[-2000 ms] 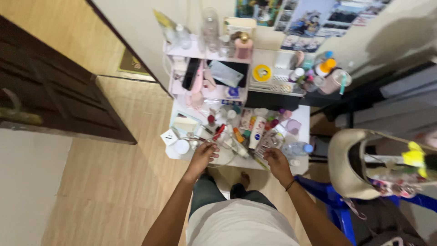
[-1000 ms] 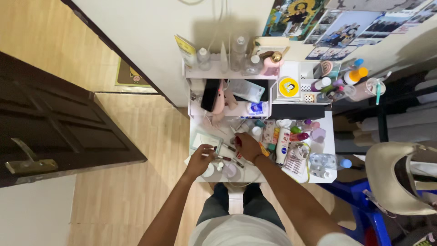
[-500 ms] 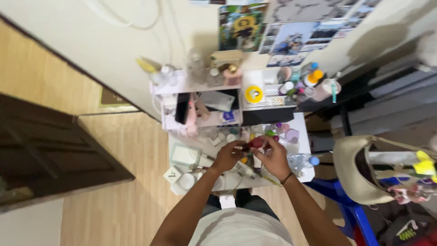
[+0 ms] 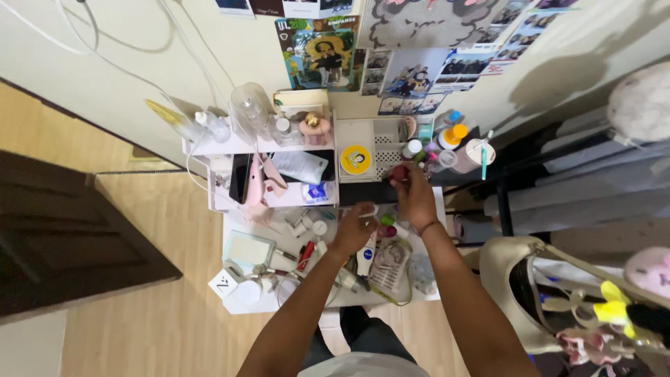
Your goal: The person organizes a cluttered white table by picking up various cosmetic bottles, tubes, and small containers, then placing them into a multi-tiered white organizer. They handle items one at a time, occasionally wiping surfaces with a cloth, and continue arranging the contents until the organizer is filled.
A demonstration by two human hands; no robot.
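Right hand point(image 4: 414, 197) reaches to the worktop's point(image 4: 237, 304) far edge, fingers pinching a small dark-red jar point(image 4: 398, 173) just before the white basket point(image 4: 377, 143). Left hand point(image 4: 354, 229), nearer mid-worktop, fingers curled on a small white thing.

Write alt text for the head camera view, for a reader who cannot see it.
Seen from above, a person's right hand holds a small dark red item near a white organiser rack, while the left hand hovers over a cluttered white table of cosmetics tubes and bottles. Posters cover the wall behind, with wooden flooring at left.
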